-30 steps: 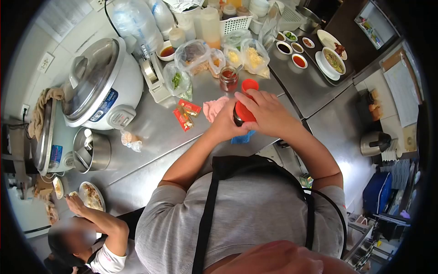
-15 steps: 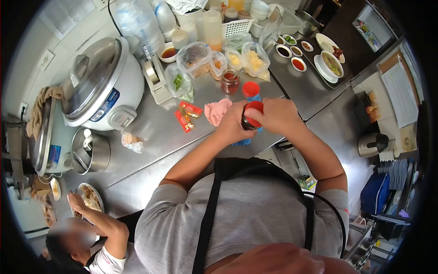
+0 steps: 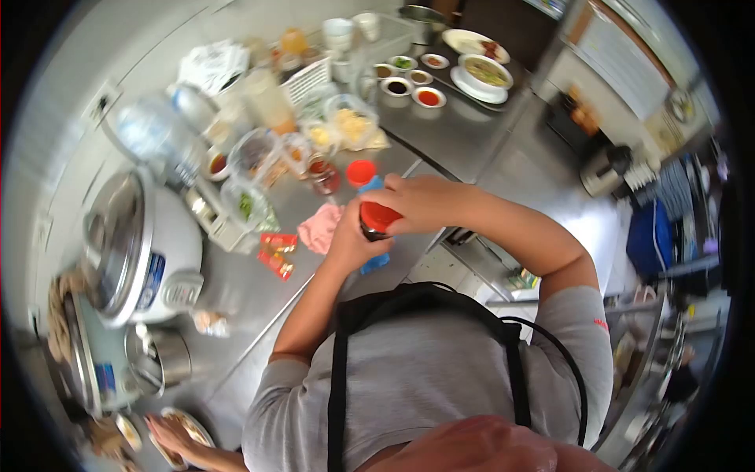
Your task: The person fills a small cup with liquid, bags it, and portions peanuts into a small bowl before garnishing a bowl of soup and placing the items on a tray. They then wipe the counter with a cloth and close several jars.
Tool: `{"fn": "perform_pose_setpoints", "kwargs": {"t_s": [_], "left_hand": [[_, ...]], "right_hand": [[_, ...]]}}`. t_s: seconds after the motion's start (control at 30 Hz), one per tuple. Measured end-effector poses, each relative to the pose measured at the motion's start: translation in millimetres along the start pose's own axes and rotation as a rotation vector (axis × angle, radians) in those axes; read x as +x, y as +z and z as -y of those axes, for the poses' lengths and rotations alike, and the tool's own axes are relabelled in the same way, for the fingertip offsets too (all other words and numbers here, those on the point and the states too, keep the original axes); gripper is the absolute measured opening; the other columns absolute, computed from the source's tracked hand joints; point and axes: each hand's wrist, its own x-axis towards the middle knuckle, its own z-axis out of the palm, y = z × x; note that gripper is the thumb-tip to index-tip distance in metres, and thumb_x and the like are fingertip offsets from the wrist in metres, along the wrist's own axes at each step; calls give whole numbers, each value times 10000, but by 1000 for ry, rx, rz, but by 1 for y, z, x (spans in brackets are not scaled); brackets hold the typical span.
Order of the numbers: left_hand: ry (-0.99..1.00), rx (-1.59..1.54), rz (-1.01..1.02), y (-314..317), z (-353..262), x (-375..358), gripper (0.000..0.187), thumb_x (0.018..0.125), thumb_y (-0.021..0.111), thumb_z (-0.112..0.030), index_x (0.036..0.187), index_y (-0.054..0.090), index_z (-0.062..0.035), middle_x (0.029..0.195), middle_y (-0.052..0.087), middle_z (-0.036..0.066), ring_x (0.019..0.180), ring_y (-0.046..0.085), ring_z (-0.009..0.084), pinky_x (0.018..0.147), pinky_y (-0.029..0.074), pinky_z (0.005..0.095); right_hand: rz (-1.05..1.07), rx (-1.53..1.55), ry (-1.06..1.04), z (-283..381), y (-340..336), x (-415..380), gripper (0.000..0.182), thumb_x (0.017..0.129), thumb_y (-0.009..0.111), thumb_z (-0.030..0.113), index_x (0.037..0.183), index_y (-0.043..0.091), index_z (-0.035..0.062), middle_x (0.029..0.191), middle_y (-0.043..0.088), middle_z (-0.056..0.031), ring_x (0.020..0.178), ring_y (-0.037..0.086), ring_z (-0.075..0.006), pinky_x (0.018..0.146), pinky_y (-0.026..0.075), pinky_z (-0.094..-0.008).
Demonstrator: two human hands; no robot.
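Note:
In front of my apron, my left hand is wrapped around a dark glass jar. My right hand reaches over from the other side, its fingers closed on the jar's red lid. The lid sits on top of the jar, and my fingers cover part of both. Just beyond my hands is a loose red lid. An open jar of red sauce stands to its left. Beside my left wrist are a crumpled pink cloth and red-gold sachets. Blue material shows beneath my hands.
Bagged ingredients and a tape dispenser line the counter's back. A large rice cooker and a steel pot stand left. Sauce cups and a soup bowl sit far right. A co-worker's hand is over a plate.
The camera view has turned, shifting the counter and my hands leftward in the picture. Both hands stay on the jar and lid. The co-worker's head has left view.

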Motion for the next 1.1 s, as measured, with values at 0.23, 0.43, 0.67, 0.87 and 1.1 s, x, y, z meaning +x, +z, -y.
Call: {"fn": "perform_pose_setpoints", "kwargs": {"t_s": [0.23,0.43,0.67,0.87,1.1], "left_hand": [[-74,-190,232,46,-7,16,672,498,720,-68,1085,399,-15,1012,496,103,946,502,202,827,393,311],[41,-123,345,97,-13,56,643,509,713,-65,1080,417,-39,1031,492,92,959,493,197,822,395,306],[67,7,273,213,-46,128,630,508,711,-114,1063,420,-49,965,522,126,898,525,253,769,416,324],[221,-7,201,326,-98,210,790,541,737,-202,1187,313,-33,1173,338,173,1042,418,318,823,389,368],[-36,3,163,375,-71,270,769,646,692,-225,1264,247,-118,1275,138,150,1103,324,289,854,365,386]], "right_hand": [[-21,-33,25,-15,-1,-50,661,640,588,438,1202,390,152,1112,435,-187,878,529,-317,690,448,-350],[-50,62,54,-65,14,-99,605,642,625,356,1162,391,152,1016,440,-163,788,542,-323,665,451,-387],[-156,101,443,-143,14,-173,532,690,547,467,1095,400,155,1000,434,-177,699,558,-335,610,459,-406],[-310,54,650,-229,-34,-270,497,705,529,451,1080,430,141,938,495,-158,762,556,-339,680,453,-400],[-553,-285,1024,-373,-134,-405,419,743,536,376,1083,455,145,920,547,-172,836,545,-333,737,435,-388]]}}
